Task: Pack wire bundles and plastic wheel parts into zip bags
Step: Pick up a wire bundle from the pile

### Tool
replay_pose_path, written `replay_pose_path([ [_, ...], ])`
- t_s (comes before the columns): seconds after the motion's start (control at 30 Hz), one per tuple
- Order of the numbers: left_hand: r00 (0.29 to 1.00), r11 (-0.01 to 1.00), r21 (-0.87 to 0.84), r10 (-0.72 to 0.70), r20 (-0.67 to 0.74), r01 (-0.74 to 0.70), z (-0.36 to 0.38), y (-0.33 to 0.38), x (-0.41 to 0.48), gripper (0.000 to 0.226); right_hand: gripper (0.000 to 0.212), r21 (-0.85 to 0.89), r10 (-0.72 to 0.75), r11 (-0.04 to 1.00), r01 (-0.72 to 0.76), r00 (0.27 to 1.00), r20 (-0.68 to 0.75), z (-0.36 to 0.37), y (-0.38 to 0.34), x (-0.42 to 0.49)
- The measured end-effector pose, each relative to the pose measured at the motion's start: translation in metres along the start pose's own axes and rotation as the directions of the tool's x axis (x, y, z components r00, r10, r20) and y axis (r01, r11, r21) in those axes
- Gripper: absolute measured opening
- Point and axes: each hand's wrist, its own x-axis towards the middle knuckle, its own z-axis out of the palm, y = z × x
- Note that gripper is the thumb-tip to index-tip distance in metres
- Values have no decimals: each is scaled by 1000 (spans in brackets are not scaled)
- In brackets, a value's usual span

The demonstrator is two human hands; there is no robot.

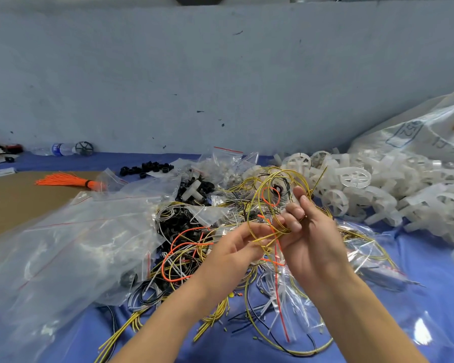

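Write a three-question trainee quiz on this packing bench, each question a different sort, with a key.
1. True or false: both hands hold the yellow wire loop.
2. The white plastic wheels are piled on which side: A left, B right, C near edge?
3. What colour is the tied wire bundle on the cardboard?

Key: 1 true, the left hand and right hand both grip it; 2 B; 3 orange.

I see both forearms enter from the lower edge and converge at centre. My left hand [236, 247] is raised, fingers curled, pinching thin strands at the fingertips. My right hand [308, 237] stands just beside it, back toward the camera, fingers curled around the same strands.
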Motion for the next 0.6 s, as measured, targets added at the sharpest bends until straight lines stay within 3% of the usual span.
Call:
replay_pose_path([
  [0.2, 999, 998, -62, 31, 36, -29, 4, 3, -1, 15, 18, -13, 5, 1000, -5, 1000, -21, -4, 9, -1],
  [0.33, 999, 998, 44, 38, 1, -38, 5, 3, -1, 1, 19, -64, -7, 998, 5, 1000, -27, -2, 11, -2],
  [0.47, 998, 996, 62, 57, -12, -56, -1, 2, 0, 7, 20, -212, -72, 975, 71, 997, 6, 0, 4, -3],
  [0.6, 995, 964, 256, 85, -43, -72, -11, -1, 2, 7, 20, -416, -75, 903, 104, 993, 86, 0, 1, -5],
])
